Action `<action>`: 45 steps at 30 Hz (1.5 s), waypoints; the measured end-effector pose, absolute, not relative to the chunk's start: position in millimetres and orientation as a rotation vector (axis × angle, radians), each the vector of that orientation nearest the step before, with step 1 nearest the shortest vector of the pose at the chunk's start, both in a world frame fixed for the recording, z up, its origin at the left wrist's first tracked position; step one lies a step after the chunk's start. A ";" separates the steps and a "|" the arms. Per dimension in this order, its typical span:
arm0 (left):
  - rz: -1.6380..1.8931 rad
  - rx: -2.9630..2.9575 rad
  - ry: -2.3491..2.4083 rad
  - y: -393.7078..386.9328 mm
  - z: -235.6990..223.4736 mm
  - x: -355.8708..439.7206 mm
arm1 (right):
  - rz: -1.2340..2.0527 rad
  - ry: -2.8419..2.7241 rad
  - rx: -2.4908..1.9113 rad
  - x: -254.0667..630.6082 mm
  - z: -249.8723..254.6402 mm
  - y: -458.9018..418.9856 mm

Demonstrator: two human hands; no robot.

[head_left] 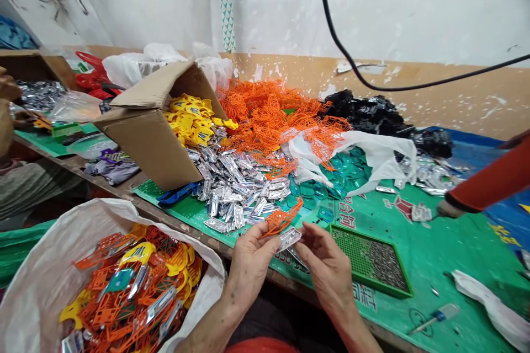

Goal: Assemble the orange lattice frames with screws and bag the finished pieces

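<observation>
My left hand [250,262] pinches an orange plastic lattice frame [284,219] between thumb and fingers. A silver, chrome-like plastic piece [289,238] lies against the frame's lower end, with my left thumb on it. My right hand [327,262] has its thumb and fingertips closed at the right end of that silver piece. Both hands are close together above the front edge of the green-covered table. Just beyond them spreads a heap of similar silver pieces [244,182]. To the right of my right hand sits a green tray [351,251] with many small metal screws in its right part.
A tipped cardboard box [153,127] holds yellow pieces [192,118]. Behind are piled orange frames [269,110] and black pieces [368,116]. A white sack [33,270] of mixed parts stands front left. A screwdriver [434,317] lies right. Another person's red sleeve [492,176] reaches in.
</observation>
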State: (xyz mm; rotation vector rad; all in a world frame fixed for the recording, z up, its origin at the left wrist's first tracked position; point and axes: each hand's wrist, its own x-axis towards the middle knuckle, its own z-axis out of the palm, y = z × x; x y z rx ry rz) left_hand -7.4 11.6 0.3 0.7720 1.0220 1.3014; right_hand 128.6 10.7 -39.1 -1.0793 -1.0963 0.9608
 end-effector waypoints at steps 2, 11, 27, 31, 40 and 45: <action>1.299 0.770 1.052 10.4 1.1 -5.7 | 1.228 -0.818 -1.082 127.7 -37.7 7.5; 1.227 0.766 1.028 4.7 5.9 2.3 | 1.692 -0.465 -0.867 123.8 -28.4 0.4; 1.122 0.798 1.022 4.4 6.8 3.2 | 1.797 -0.593 -0.777 122.4 -31.4 -3.1; 1.112 0.803 1.008 4.8 11.2 4.5 | 1.796 -0.621 -0.771 126.0 -36.6 -4.4; 1.017 0.782 0.910 -1.4 13.4 1.5 | 1.195 -1.101 -0.928 129.9 -26.5 -13.5; 1.118 0.651 0.919 -2.5 8.5 1.1 | 0.867 -1.307 -1.037 138.2 -22.7 -23.0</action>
